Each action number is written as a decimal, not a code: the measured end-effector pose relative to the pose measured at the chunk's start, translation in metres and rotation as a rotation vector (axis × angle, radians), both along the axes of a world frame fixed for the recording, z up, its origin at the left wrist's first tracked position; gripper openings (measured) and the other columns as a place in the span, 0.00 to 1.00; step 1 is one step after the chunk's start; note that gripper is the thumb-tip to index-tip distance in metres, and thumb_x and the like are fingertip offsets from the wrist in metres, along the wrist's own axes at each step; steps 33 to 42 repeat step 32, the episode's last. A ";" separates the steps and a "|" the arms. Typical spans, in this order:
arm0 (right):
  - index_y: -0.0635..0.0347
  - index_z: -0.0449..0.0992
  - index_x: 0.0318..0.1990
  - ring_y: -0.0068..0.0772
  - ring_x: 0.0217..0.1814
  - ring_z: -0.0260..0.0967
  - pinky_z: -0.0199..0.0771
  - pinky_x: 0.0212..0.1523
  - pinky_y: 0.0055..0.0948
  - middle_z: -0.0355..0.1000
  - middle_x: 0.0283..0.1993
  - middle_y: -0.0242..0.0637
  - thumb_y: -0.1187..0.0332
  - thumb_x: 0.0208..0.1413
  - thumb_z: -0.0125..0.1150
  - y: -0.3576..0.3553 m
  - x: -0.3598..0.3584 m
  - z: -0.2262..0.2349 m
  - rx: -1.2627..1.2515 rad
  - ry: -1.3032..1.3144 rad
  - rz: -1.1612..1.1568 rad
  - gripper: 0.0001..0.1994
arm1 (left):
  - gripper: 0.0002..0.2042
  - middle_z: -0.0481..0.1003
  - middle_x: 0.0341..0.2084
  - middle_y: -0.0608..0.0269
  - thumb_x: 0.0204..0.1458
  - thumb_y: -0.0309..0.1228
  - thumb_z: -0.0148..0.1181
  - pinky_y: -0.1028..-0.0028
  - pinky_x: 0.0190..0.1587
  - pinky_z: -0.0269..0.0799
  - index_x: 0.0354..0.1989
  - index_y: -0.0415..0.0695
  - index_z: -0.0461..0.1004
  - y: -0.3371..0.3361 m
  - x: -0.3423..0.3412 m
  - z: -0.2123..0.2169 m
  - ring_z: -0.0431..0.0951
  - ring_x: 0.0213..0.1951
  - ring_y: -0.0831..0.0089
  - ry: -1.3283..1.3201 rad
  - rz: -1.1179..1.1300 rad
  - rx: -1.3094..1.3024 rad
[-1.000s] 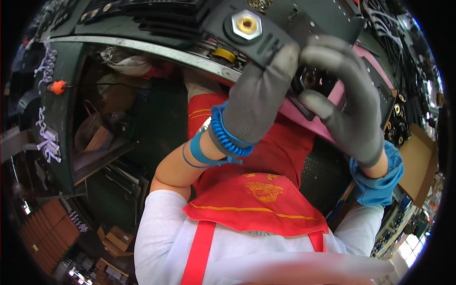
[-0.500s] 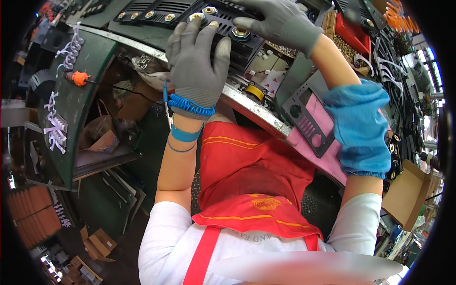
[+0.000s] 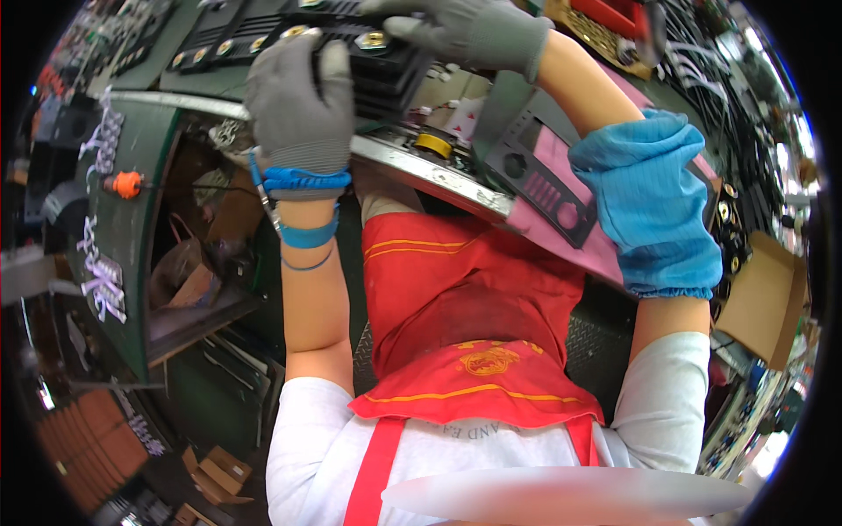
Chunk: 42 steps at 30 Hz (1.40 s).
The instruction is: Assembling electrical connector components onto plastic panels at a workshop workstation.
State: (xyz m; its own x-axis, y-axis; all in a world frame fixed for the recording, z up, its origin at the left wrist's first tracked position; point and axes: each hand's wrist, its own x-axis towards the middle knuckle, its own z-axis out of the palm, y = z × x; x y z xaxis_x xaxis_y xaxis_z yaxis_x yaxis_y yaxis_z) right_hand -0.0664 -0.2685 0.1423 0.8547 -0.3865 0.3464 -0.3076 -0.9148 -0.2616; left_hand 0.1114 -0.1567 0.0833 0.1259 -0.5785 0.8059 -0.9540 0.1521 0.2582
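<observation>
My two grey-gloved hands, left (image 3: 303, 101) and right (image 3: 465, 31), are on one black finned block (image 3: 377, 66), where I count four brass-coloured fittings (image 3: 375, 39) along the edge in view. One blue coiled wrist strap (image 3: 303, 180) and one blue band (image 3: 307, 237) circle my left forearm; one blue sleeve cover (image 3: 653, 197) sits on my right. One black slotted panel (image 3: 539, 180), one yellow roll (image 3: 432, 145), one orange knob (image 3: 127, 184), one cardboard box (image 3: 763, 298).

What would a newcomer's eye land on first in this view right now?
First the two grey-gloved hands at the top: the left hand lies flat on a black finned part with brass fittings, the right hand grips it from above. Next the bright red apron fills the centre, and a blue sleeve cover wraps the right forearm.
</observation>
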 end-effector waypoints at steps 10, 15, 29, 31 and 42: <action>0.52 0.72 0.55 0.45 0.50 0.71 0.70 0.54 0.39 0.72 0.52 0.38 0.66 0.57 0.54 0.115 -0.207 0.019 -0.142 -0.108 -0.481 0.17 | 0.14 0.75 0.42 0.55 0.53 0.37 0.63 0.59 0.53 0.66 0.43 0.42 0.76 0.054 -0.126 -0.007 0.74 0.48 0.57 -0.117 -0.779 0.256; 0.49 0.66 0.61 0.47 0.55 0.69 0.67 0.57 0.37 0.71 0.55 0.40 0.69 0.53 0.59 0.138 -0.379 -0.009 -0.328 0.222 -1.129 0.25 | 0.09 0.74 0.34 0.63 0.50 0.36 0.63 0.59 0.55 0.64 0.36 0.46 0.79 0.054 -0.155 -0.045 0.74 0.41 0.60 -0.107 -0.872 0.469; 0.40 0.71 0.55 0.42 0.59 0.67 0.63 0.56 0.44 0.70 0.53 0.38 0.69 0.48 0.63 0.136 -0.456 -0.037 -0.288 1.020 -1.586 0.24 | 0.07 0.72 0.28 0.65 0.47 0.31 0.64 0.60 0.51 0.64 0.35 0.48 0.78 0.086 -0.167 -0.032 0.74 0.36 0.63 -0.052 -0.905 0.542; 0.43 0.69 0.58 0.42 0.60 0.66 0.63 0.56 0.46 0.68 0.55 0.40 0.69 0.49 0.63 0.127 -0.453 -0.033 -0.153 0.987 -1.612 0.26 | 0.09 0.73 0.29 0.67 0.47 0.32 0.64 0.59 0.53 0.65 0.37 0.48 0.78 0.088 -0.165 -0.031 0.74 0.36 0.66 -0.016 -0.912 0.522; 0.47 0.66 0.61 0.43 0.61 0.65 0.63 0.57 0.49 0.67 0.57 0.43 0.69 0.49 0.63 0.124 -0.455 -0.034 -0.021 0.959 -1.652 0.28 | 0.09 0.73 0.29 0.67 0.47 0.32 0.64 0.59 0.53 0.65 0.37 0.48 0.78 0.089 -0.162 -0.031 0.74 0.36 0.66 -0.019 -0.896 0.531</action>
